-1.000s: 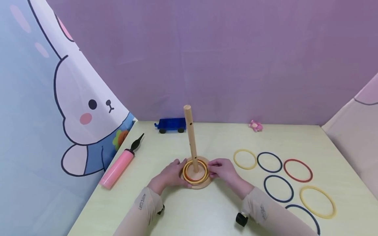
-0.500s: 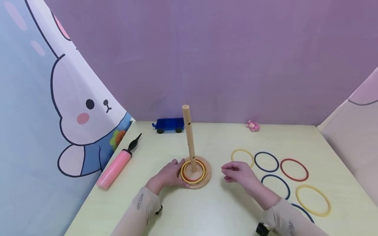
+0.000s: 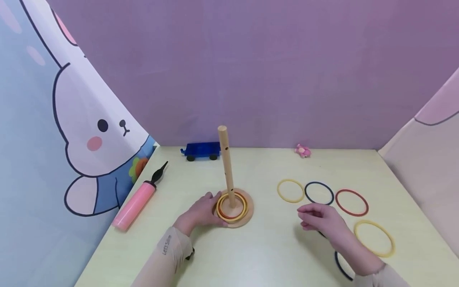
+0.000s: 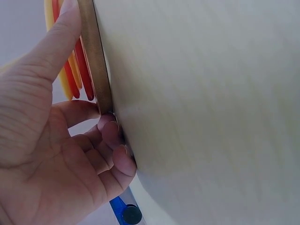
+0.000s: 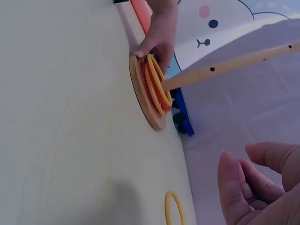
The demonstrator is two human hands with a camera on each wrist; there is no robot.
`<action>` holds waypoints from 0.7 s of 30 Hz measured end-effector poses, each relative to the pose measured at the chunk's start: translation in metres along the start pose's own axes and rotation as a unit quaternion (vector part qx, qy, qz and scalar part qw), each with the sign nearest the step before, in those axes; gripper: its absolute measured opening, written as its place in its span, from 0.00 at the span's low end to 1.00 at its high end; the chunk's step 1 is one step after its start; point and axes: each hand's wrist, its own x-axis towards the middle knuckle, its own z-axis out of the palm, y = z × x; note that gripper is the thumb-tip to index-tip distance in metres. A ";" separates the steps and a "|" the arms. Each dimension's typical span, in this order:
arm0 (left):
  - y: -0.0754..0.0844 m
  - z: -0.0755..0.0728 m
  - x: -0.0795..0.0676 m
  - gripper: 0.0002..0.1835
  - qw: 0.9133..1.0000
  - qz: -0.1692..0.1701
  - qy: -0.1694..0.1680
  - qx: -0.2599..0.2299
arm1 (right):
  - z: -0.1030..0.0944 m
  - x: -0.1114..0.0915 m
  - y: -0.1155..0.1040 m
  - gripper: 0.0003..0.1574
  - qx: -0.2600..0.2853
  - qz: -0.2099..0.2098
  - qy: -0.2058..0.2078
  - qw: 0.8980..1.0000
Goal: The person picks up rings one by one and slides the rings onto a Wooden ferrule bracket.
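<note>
Gripping wooden base [image 3: 250,206] — left hand [image 3: 202,211]; right hand [image 3: 324,222] loosely unclosed — near blue ring [image 3: 317,182].

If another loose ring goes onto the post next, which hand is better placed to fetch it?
Probably the right hand: it holds nothing and hovers near the loose rings, while the left hand grips the base, farther from them.

On the person's beige left sleeve [image 3: 160,257], just below the cuff, small dark lettering [image 3: 167,244] reads "Let's Slim" in the head view, the words turned sideways, running upward across the fabric.
</note>
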 end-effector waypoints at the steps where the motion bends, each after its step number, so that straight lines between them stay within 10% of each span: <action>1: 0.000 0.000 0.001 0.62 1.000 0.000 0.001 0.002 | -0.004 -0.003 0.001 0.22 -0.004 0.001 0.005 1.000; 21: -0.002 0.001 0.001 0.63 1.000 -0.007 -0.002 -0.004 | -0.062 -0.061 0.043 0.20 -0.073 0.025 0.101 0.992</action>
